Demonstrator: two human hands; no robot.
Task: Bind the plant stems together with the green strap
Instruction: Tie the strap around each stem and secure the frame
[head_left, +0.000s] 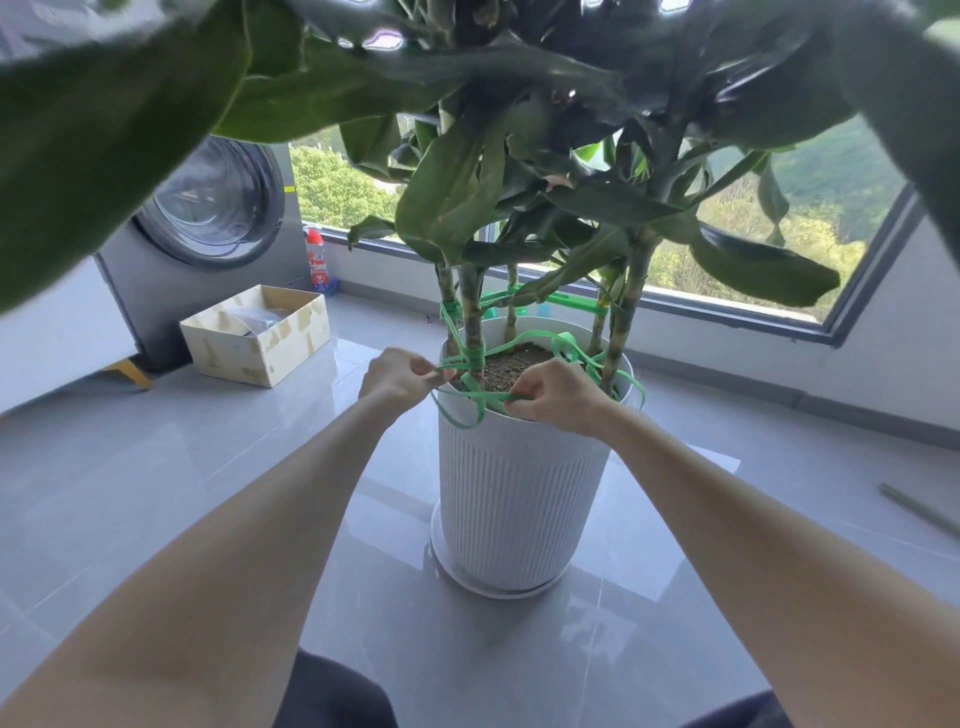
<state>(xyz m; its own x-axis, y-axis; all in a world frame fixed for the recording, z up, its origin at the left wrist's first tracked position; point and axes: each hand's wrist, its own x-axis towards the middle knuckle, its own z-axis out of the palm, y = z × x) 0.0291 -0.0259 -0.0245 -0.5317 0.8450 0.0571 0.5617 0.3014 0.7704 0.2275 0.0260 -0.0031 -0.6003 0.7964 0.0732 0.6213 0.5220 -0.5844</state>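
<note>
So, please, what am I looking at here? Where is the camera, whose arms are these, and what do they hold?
There is no machine here. A person wears one wide-angle camera on the head, so you look down along their two bare arms. The left hand and the right hand each pinch the green strap, which winds around the plant stems in a white ribbed pot. The pot stands on a saucer on the grey tiled floor. Behind it, at the left, are an open cardboard box, a washing machine and a red-capped bottle. A window is beyond the plant.
</note>
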